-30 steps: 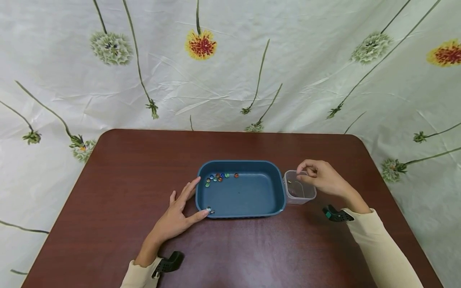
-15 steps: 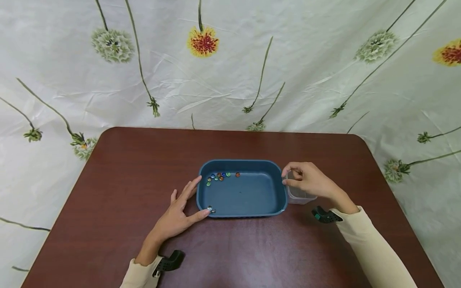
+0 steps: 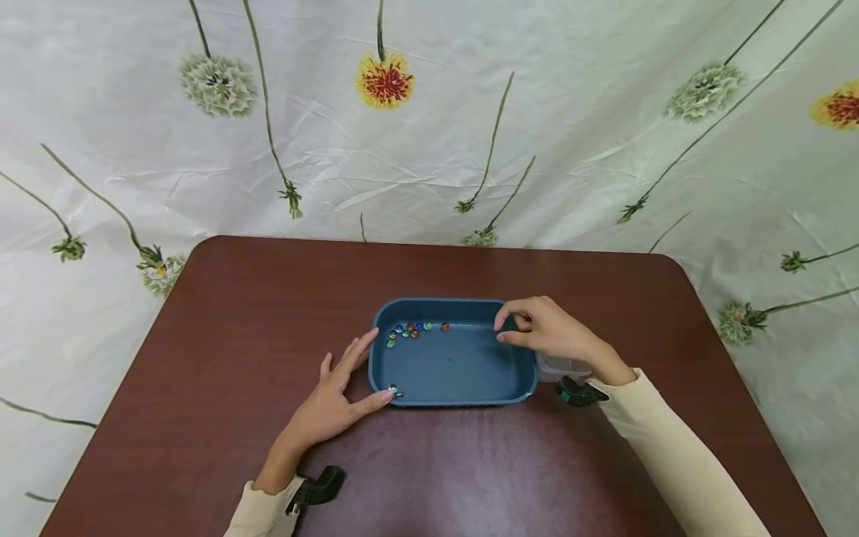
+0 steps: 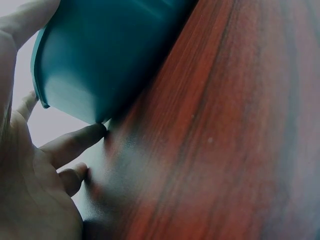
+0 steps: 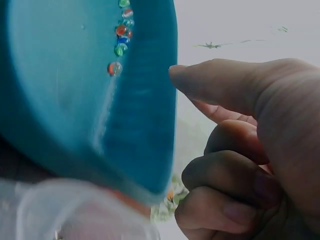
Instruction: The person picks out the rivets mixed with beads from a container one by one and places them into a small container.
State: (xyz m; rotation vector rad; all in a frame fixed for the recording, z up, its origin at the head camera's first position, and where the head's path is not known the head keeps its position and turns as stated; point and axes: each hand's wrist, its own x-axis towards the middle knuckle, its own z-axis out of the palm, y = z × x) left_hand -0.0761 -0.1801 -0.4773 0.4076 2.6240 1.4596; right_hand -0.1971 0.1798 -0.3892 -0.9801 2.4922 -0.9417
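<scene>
A blue rectangular tray (image 3: 450, 373) lies on the table with several coloured glass marbles (image 3: 414, 334) near its far left side. Close to its near left corner are two small clear or silvery pieces (image 3: 394, 388). My left hand (image 3: 329, 406) rests at the tray's left end, fingers spread along the side and thumb at the near corner. Above the tray's right end hovers my right hand (image 3: 553, 333). Its thumb and index finger stand apart, and the other fingers are curled, as the right wrist view shows. Nothing shows between thumb and index finger.
Against the tray's right end stands a clear plastic box (image 3: 562, 367), partly hidden by my right hand and wrist. A small object shows faintly inside it in the right wrist view. The brown table (image 3: 456, 470) meets a flowered white cloth (image 3: 429, 149) behind.
From above the clear box, my right hand has moved left over the tray's right end. My left hand and the marbles keep their places.
</scene>
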